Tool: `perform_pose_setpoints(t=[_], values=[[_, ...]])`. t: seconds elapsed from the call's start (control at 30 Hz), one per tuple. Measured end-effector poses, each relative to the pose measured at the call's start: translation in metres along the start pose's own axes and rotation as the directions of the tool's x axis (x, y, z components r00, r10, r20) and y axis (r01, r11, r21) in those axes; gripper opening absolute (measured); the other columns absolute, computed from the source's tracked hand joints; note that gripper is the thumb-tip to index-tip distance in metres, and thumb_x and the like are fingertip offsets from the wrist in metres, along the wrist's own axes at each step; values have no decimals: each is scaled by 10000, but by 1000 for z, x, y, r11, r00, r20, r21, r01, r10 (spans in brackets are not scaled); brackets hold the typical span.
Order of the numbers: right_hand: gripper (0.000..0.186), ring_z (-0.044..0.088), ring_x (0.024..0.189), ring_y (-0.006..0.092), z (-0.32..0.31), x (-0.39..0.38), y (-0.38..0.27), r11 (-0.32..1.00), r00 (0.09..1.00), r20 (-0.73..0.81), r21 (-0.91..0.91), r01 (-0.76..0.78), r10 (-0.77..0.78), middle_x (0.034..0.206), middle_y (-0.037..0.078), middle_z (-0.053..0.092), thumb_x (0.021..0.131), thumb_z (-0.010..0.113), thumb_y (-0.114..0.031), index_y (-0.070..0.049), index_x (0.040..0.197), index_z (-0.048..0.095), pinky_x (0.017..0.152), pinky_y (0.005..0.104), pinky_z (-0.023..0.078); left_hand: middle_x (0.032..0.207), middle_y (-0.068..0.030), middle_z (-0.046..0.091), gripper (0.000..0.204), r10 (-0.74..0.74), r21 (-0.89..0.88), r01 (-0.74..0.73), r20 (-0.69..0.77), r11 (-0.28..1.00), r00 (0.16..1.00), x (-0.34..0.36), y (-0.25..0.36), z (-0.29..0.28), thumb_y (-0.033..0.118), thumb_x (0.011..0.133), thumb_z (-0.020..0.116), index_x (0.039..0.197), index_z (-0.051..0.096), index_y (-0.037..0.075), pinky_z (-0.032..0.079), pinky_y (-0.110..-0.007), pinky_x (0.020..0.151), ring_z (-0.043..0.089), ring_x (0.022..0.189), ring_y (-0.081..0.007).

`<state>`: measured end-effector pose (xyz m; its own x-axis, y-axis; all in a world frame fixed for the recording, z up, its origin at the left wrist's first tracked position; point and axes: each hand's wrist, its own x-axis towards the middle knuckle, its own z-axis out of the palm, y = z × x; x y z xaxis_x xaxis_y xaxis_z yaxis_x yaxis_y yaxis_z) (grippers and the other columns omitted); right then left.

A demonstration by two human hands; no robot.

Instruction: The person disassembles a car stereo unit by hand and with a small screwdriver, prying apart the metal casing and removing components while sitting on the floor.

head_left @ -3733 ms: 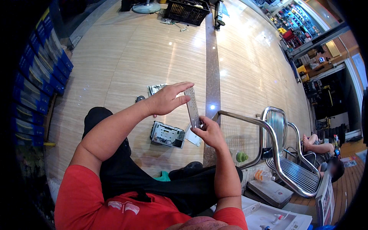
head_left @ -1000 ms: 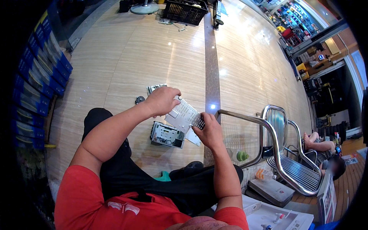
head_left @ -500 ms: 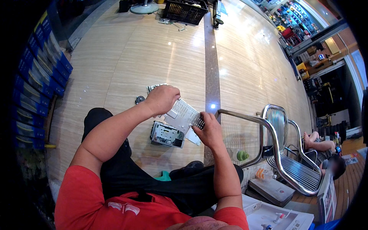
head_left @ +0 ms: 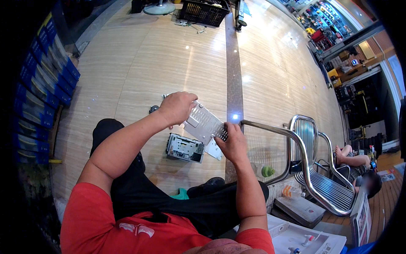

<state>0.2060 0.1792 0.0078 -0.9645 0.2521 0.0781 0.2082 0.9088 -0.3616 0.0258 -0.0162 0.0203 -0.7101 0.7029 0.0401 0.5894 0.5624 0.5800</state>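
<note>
A silvery sheet-metal panel (head_left: 204, 123) with rows of slots and a raised rectangle hangs tilted between my two hands above the floor. My left hand (head_left: 178, 108) grips its upper left end. Its lower right end, dotted with dark holes, is held by my right hand (head_left: 231, 144). Just below the panel, an opened metal device case (head_left: 185, 147) rests on the floor, light parts showing inside. A pale flat plate (head_left: 214, 150) lies beside the case, under my right hand. A dark round part (head_left: 154, 109) sits on the floor beyond my left forearm, partly hidden.
A chrome-framed metal bench (head_left: 311, 165) stands at right, near a green-capped bottle (head_left: 266, 171). Blue boxes (head_left: 40, 97) are stacked along the left. A black crate (head_left: 204, 13) stands far ahead. Another person's bare legs (head_left: 352, 158) show beyond the bench.
My left hand has shifted slightly up and left. The panel has tilted a little, showing more of its slotted face, with both hands still on it.
</note>
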Motion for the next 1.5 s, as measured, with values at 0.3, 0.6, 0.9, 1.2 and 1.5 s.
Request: perform_pose_setpoints(t=[0.3,0.6,0.9,1.2,1.5], values=[[521,650,980,400,1,1,1,998,989,-130,26,-63,66,1071,188,632,777,821,-255,-39,1192,593,811,479,543,970,-202,721,258,-43,-150,46,25,988,999,-2,-2,0,173,969,598,1172,707,56,568,-455,772,715,823,-365],[548,640,1003,401,3,2,2,996,984,-154,16,-92,93,1097,197,626,771,824,-239,-27,1217,587,832,476,538,951,-191,723,244,-64,-170,74,63,983,996,-2,-3,-1,180,965,617,1137,712,36,567,-432,688,714,702,-328],[574,634,1019,389,2,2,2,994,984,-144,20,-107,109,1115,201,626,768,827,-238,1,1231,587,854,458,527,975,-191,721,249,-148,-186,175,152,967,977,-4,16,-16,193,965,625,1112,707,9,582,-432,679,712,652,-324],[540,645,984,389,2,1,2,997,985,-153,2,-78,77,1091,183,622,773,815,-252,-33,1214,593,822,472,540,1048,-193,707,314,-47,-105,57,99,993,994,-3,8,-6,196,954,645,1219,663,28,597,-450,754,718,917,-342],[557,646,1000,389,7,0,0,999,991,-130,-35,-32,27,1096,175,625,781,819,-269,-41,1231,582,823,469,545,1503,-266,424,723,192,70,-189,-35,979,981,-14,5,25,252,825,802,1456,493,80,399,-504,1132,432,1388,-437]])
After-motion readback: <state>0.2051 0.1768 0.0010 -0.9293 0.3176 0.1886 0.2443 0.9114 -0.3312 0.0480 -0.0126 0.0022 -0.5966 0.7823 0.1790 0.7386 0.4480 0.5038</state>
